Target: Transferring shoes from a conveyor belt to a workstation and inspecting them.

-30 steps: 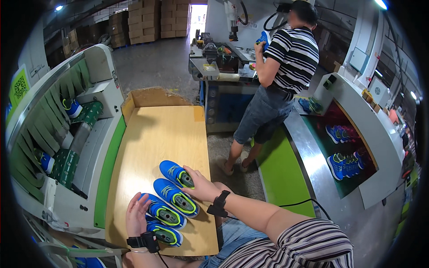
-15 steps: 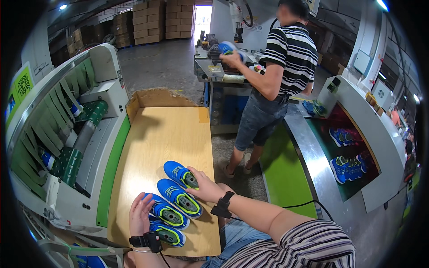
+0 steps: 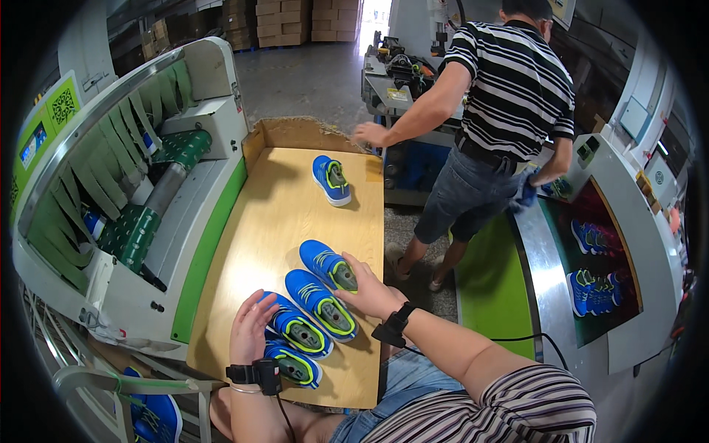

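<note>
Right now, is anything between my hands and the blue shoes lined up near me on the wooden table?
Nothing visible. The left hand rests against the toes of the nearest blue shoes, and the right hand touches the heel end of the row. A lone blue shoe lies apart, farther up the wooden table.

Bright, even workshop light
Daylight pours from the far doorway; soft shadows, sharp centre, fisheye bending and black corners.

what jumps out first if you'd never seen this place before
Four bright blue shoes with lime trim lie in a row on the wooden table, the left hand and right hand resting on them. A fifth shoe lies alone farther up, near a person in a striped shirt.
</note>
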Demonstrator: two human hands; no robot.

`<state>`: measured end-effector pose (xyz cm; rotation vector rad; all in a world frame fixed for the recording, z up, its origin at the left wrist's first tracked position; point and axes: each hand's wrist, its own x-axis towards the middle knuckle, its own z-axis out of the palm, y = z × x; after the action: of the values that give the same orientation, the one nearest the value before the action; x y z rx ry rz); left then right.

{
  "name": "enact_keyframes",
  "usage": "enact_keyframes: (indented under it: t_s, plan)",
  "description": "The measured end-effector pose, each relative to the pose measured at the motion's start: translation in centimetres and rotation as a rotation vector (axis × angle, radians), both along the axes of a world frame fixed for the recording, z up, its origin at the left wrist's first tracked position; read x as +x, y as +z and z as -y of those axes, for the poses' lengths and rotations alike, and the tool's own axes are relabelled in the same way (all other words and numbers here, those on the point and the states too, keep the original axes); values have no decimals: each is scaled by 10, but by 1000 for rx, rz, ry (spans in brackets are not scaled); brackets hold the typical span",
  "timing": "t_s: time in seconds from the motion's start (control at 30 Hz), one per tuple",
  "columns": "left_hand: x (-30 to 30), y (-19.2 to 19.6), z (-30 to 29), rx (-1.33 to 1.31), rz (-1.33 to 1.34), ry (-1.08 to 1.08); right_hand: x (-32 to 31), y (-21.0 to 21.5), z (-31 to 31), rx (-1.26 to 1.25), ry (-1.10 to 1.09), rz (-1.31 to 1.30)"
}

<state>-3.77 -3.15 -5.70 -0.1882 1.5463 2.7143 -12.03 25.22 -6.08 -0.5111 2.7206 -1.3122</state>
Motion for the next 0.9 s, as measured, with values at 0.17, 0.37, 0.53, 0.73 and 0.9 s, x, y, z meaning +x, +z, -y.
enact_keyframes:
  t_s: [0.17,0.37,0.53,0.73,0.9]
  plan:
    - [1,1,3,-1,18,18,2,18,3,50,11,-20]
    - [-2,0,4,3,40,11,-103,41,-13,182,29,136]
    - [-5,1,4,-4,51,18,-238,46,6,209,-123,3]
    - [-11,3,4,-27,93,-15,-295,-20,24,198,-401,-13]
    - [-23,7,-2,-10,47,-9,-284,-5,-17,-195,-327,220]
